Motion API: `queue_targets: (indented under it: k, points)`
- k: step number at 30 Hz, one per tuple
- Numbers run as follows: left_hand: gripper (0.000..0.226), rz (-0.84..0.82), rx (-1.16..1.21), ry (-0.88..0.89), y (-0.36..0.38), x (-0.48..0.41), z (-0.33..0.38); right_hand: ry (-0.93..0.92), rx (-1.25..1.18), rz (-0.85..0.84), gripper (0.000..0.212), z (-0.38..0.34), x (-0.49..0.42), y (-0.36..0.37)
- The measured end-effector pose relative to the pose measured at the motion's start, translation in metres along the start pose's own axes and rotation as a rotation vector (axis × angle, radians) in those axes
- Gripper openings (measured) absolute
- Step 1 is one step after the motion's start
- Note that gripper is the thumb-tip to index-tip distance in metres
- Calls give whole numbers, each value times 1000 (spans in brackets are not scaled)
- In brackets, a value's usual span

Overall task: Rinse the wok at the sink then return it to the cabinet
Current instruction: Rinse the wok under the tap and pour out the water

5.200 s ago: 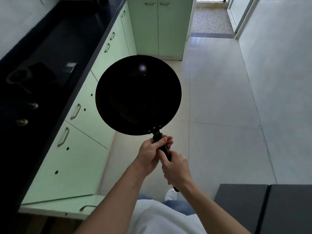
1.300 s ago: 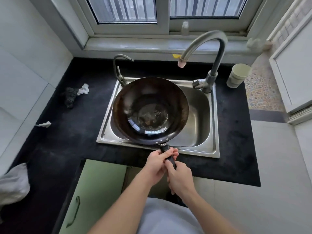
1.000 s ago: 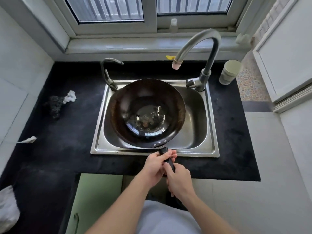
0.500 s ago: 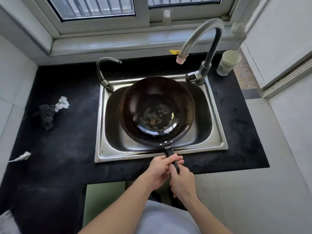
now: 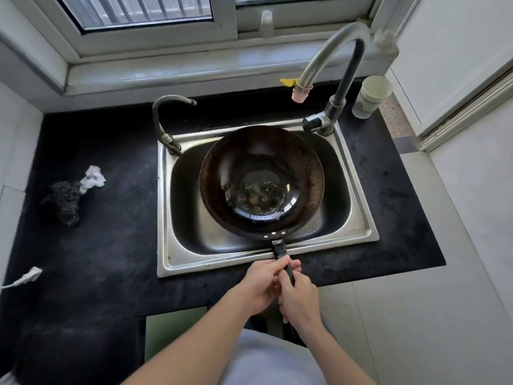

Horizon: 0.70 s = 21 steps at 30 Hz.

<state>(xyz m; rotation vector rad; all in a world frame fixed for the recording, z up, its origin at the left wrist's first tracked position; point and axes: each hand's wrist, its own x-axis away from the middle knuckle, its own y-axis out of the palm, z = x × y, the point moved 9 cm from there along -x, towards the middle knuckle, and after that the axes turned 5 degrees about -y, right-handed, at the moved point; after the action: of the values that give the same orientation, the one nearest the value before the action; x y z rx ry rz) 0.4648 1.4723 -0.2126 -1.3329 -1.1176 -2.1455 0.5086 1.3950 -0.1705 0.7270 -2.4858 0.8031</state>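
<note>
A dark round wok (image 5: 261,162) with brownish residue at its bottom sits over the basin of the steel sink (image 5: 358,226), open side up. Its black handle (image 5: 281,251) sticks out over the sink's front rim toward me. My left hand (image 5: 262,282) and my right hand (image 5: 299,301) are both closed around that handle, the left one nearer the wok. The tall curved tap (image 5: 330,56) ends in a pink nozzle above the wok's far right edge; no water is visible running.
A smaller tap (image 5: 166,120) stands at the sink's back left. A paper cup (image 5: 370,97) sits at the back right. A dark scrubber (image 5: 65,201) and white scraps lie on the black counter to the left. A green cabinet door (image 5: 172,337) shows below.
I carried the wok from the kitchen floor area to the sink. Over the last second it moved rightward and lower into the basin, nearer the big tap. Both hands kept their grip.
</note>
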Motion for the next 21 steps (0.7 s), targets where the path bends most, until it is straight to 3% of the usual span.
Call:
queue_targets:
  k: [7, 9, 14, 16, 21]
  points:
    - [28, 28, -114, 31, -1, 4, 10, 25, 40, -39, 33, -4, -2, 2]
    - [28, 54, -149, 42, -1, 3, 11, 62, 42, -130, 30, -3, -4, 4]
    - [24, 71, -116, 91, 5, 7, 11, 110, 307, -413, 40, -3, -27, -28]
    - [21, 83, -52, 122, 6, 8, 11, 76, 325, -384, 35, -18, -49, -56]
    - [15, 123, 179, 157, 15, 9, 4, -149, 385, -129, 17, -78, -122, -118]
